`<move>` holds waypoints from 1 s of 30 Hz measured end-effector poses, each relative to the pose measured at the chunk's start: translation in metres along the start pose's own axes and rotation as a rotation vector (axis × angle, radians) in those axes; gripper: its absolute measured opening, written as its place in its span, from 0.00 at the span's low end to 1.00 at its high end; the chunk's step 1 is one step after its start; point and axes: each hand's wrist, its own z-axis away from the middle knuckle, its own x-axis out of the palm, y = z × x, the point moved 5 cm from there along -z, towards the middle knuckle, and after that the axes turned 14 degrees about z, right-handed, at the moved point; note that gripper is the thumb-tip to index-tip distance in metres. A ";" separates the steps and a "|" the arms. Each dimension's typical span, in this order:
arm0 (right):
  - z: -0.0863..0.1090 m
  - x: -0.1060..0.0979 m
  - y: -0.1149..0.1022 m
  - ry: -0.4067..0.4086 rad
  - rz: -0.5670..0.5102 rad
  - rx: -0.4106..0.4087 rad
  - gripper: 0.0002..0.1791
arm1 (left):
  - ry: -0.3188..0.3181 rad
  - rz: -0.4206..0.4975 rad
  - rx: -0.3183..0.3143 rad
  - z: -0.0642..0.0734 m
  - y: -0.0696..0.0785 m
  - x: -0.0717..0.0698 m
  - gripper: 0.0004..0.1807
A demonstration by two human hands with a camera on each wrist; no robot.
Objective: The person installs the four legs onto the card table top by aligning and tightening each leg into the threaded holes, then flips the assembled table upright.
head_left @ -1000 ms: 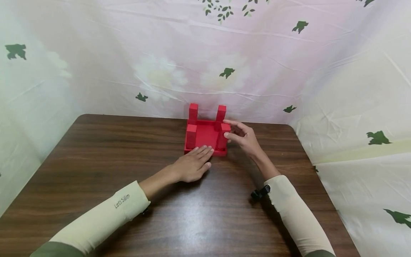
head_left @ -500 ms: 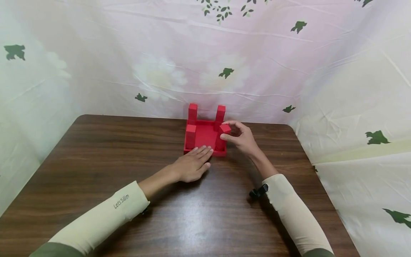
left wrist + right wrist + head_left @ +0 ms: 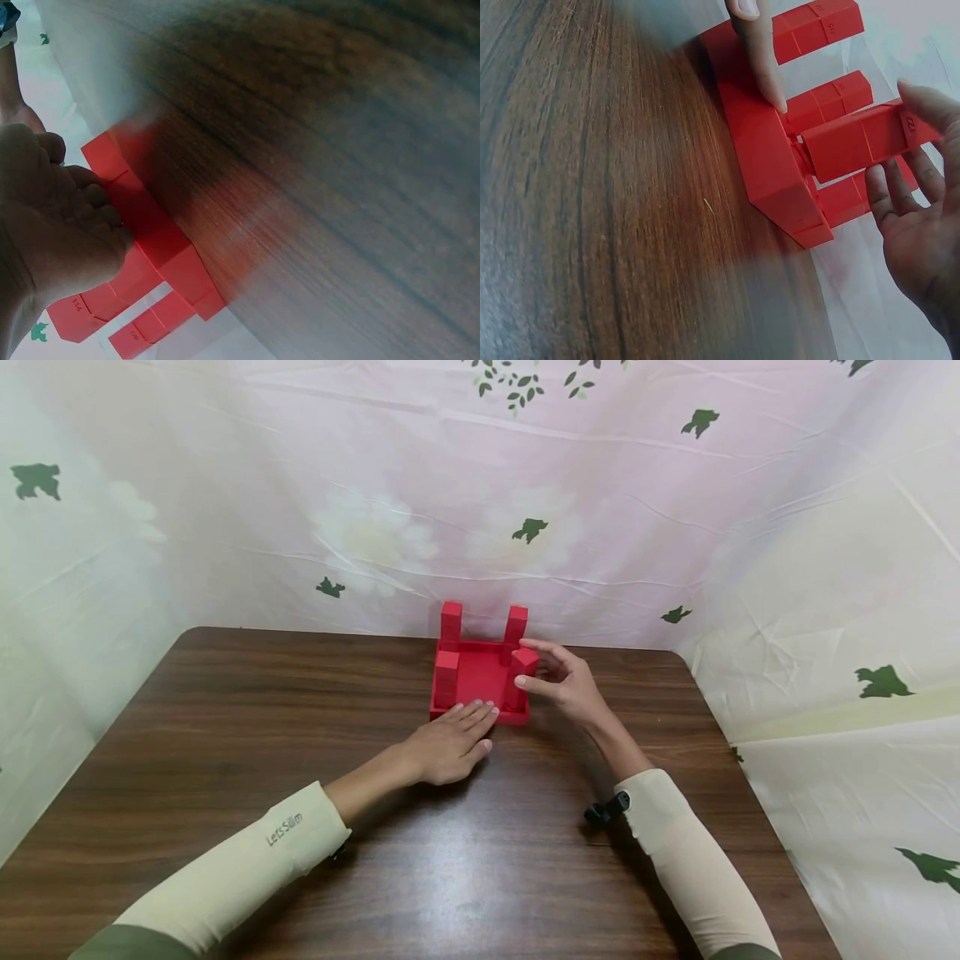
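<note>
A small red square base [image 3: 480,672] with a rim lies on the table, and a thick square leg rises from each corner, like an upturned toy table. My left hand [image 3: 448,750] lies flat with straight fingers on its near rim; the left wrist view shows that palm [image 3: 56,217] from below. With thumb and fingers, my right hand [image 3: 576,692] holds the near right leg [image 3: 855,142], which stands twisted and slightly tilted against its corner. A narrow gap with a thin red connector shows between this leg and the base in the right wrist view.
The dark wood-grain table [image 3: 247,718] meets a pale cloth backdrop [image 3: 375,527] with leaf prints close behind the base. More cloth hangs at both sides. A black wrist camera [image 3: 606,810] sits below my right sleeve.
The near right leg has turned about its upright axis, its top going from square to skewed. My right thumb and fingers have shifted around it. The left hand stays in place.
</note>
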 end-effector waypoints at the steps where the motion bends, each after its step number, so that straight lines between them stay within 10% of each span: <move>1: 0.000 0.000 0.000 -0.002 0.011 -0.002 0.34 | -0.002 -0.002 -0.002 0.000 0.000 0.000 0.39; 30: 0.004 -0.004 -0.003 -0.006 0.037 -0.040 0.30 | 0.002 -0.041 -0.004 0.000 0.002 0.000 0.40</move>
